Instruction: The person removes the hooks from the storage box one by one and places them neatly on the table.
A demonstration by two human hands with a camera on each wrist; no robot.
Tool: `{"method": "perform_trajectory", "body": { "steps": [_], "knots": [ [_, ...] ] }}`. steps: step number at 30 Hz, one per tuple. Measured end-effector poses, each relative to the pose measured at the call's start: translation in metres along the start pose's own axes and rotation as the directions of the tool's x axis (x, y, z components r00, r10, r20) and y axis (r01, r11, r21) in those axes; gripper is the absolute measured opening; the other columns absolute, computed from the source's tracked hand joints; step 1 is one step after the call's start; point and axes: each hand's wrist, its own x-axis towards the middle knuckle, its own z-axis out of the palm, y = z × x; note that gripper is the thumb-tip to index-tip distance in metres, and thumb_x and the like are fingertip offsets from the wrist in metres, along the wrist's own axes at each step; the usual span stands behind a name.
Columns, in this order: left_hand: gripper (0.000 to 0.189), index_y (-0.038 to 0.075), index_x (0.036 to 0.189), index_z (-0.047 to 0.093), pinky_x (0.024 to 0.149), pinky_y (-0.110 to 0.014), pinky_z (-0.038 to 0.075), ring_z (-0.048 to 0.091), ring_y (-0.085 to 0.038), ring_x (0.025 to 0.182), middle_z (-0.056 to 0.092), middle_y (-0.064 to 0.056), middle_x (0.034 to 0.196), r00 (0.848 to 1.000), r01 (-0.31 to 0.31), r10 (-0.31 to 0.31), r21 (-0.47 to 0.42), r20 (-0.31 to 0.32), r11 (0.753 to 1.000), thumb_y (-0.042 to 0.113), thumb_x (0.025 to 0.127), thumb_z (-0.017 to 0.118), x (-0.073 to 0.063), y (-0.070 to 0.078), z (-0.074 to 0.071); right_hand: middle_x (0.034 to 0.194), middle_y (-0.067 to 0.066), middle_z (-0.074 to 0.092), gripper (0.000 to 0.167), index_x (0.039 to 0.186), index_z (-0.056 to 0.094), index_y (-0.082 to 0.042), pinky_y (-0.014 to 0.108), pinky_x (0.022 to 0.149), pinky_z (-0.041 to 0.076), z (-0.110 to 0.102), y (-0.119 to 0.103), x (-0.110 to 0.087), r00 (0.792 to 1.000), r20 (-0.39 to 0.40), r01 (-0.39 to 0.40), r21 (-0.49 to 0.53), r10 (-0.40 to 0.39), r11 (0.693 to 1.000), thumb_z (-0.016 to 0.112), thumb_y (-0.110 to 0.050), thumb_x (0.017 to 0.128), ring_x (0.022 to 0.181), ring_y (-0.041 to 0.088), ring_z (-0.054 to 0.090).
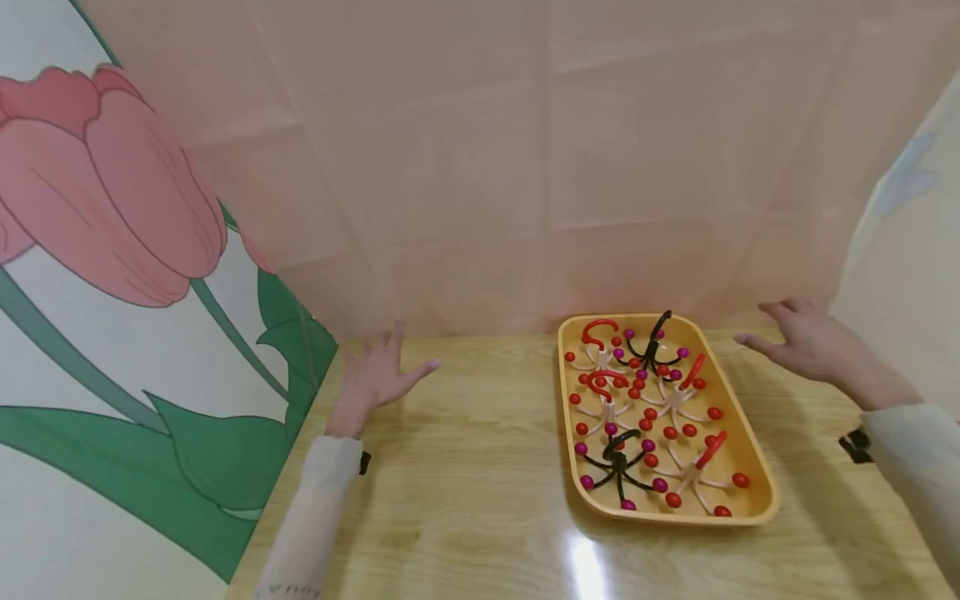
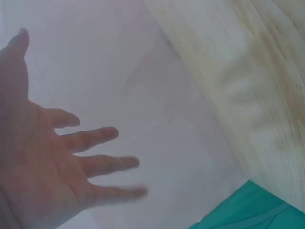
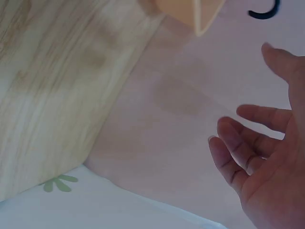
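Note:
My left hand (image 1: 377,375) is held over the left part of the table, fingers spread and holding nothing. In the left wrist view its palm (image 2: 43,176) shows with the thumb apart. To the right of the tray, my right hand (image 1: 817,342) hovers with nothing in it, its fingers loosely bent in the right wrist view (image 3: 267,157). Nearest to it is a yellow tray (image 1: 750,467) of small hooked pieces with splayed, ball-tipped legs. Several have red hooks, pale legs and red balls, like one piece (image 1: 693,471); two are black with magenta balls, including the front one (image 1: 618,461).
The wood-grain table (image 1: 480,450) reaches back to a pinkish sheet (image 1: 450,167) hung behind it. A panel with a pink tulip (image 1: 150,192) and green leaves stands along the left edge. A pale panel (image 1: 915,250) borders the right side.

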Motion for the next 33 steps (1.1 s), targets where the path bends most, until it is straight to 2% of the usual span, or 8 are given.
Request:
{"method": "perform_trajectory", "body": {
  "steps": [5, 8, 11, 16, 19, 24, 28, 33],
  "knots": [
    [0.105, 0.011, 0.169, 0.017, 0.103, -0.059, 0.055, 0.061, -0.043, 0.134, 0.048, -0.023, 0.161, 0.993, -0.114, 0.110, -0.151, -0.038, 0.982, 0.082, 0.096, 0.044, -0.013, 0.015, -0.003, 0.111, 0.036, 0.067, 0.060, 0.125, 0.064, 0.014, 0.064, 0.078, 0.055, 0.000, -0.010, -0.014, 0.995, -0.078, 0.070, 0.023, -0.068, 0.997, 0.068, -0.041, 0.102, 0.092, 0.049, 0.067],
    [0.093, 0.008, 0.165, 0.028, 0.104, -0.056, 0.056, 0.064, -0.038, 0.132, 0.058, -0.020, 0.153, 0.986, -0.169, 0.162, -0.237, -0.045, 0.957, 0.070, 0.101, 0.052, -0.023, 0.029, -0.005, 0.084, 0.015, 0.069, 0.046, 0.112, 0.071, 0.007, 0.043, 0.060, 0.052, 0.003, -0.013, -0.024, 0.989, -0.104, 0.109, 0.031, -0.105, 0.994, 0.073, -0.036, 0.099, 0.070, 0.025, 0.063],
    [0.081, 0.009, 0.161, 0.037, 0.103, -0.055, 0.057, 0.066, -0.034, 0.128, 0.064, -0.016, 0.146, 0.980, -0.201, 0.193, -0.293, -0.057, 0.935, 0.061, 0.103, 0.058, -0.028, 0.043, -0.009, 0.075, 0.001, 0.064, 0.039, 0.105, 0.074, 0.004, 0.032, 0.056, 0.044, 0.004, -0.018, -0.031, 0.984, -0.129, 0.127, 0.031, -0.122, 0.991, 0.076, -0.034, 0.097, 0.064, 0.012, 0.054],
    [0.058, 0.011, 0.147, 0.048, 0.097, -0.048, 0.059, 0.068, -0.028, 0.118, 0.068, -0.013, 0.133, 0.964, -0.267, 0.250, -0.400, -0.094, 0.877, 0.046, 0.104, 0.065, -0.034, 0.063, -0.011, 0.073, -0.004, 0.064, 0.036, 0.106, 0.076, 0.002, 0.027, 0.053, 0.041, 0.008, -0.031, -0.044, 0.983, -0.134, 0.133, 0.033, -0.127, 0.991, 0.074, -0.034, 0.099, 0.058, 0.002, 0.048],
    [0.043, 0.011, 0.135, 0.054, 0.091, -0.043, 0.060, 0.069, -0.023, 0.110, 0.069, -0.010, 0.124, 0.944, -0.328, 0.309, -0.466, -0.119, 0.822, 0.039, 0.105, 0.066, -0.039, 0.076, -0.006, 0.072, -0.009, 0.063, 0.031, 0.106, 0.077, -0.001, 0.023, 0.051, 0.040, 0.013, -0.038, -0.058, 0.980, -0.142, 0.149, 0.044, -0.141, 0.988, 0.075, -0.031, 0.098, 0.055, -0.006, 0.043],
    [0.025, 0.012, 0.117, 0.059, 0.086, -0.038, 0.061, 0.070, -0.016, 0.103, 0.071, -0.003, 0.110, 0.915, -0.396, 0.369, -0.547, -0.164, 0.737, 0.032, 0.105, 0.067, -0.045, 0.099, 0.000, 0.073, -0.011, 0.064, 0.018, 0.104, 0.079, -0.008, 0.022, 0.052, 0.040, 0.020, -0.052, -0.078, 0.975, -0.182, 0.157, 0.158, -0.127, 0.975, 0.076, -0.025, 0.098, 0.058, -0.008, 0.046],
    [0.021, 0.011, 0.114, 0.058, 0.087, -0.032, 0.060, 0.071, -0.014, 0.102, 0.071, 0.000, 0.108, 0.905, -0.411, 0.395, -0.568, -0.160, 0.713, 0.029, 0.106, 0.066, -0.048, 0.115, 0.002, 0.073, -0.013, 0.067, 0.011, 0.103, 0.080, -0.013, 0.022, 0.054, 0.043, 0.023, -0.063, -0.090, 0.969, -0.222, 0.154, 0.221, -0.104, 0.963, 0.076, -0.022, 0.097, 0.063, -0.008, 0.051],
    [0.018, 0.010, 0.113, 0.063, 0.089, -0.033, 0.060, 0.071, -0.015, 0.103, 0.073, -0.001, 0.108, 0.884, -0.447, 0.435, -0.578, -0.171, 0.683, 0.025, 0.106, 0.066, -0.051, 0.136, 0.004, 0.080, -0.012, 0.072, 0.007, 0.100, 0.080, -0.015, 0.021, 0.056, 0.049, 0.028, -0.072, -0.103, 0.961, -0.252, 0.168, 0.214, -0.111, 0.962, 0.079, -0.019, 0.095, 0.068, -0.011, 0.054]
  ]
}}
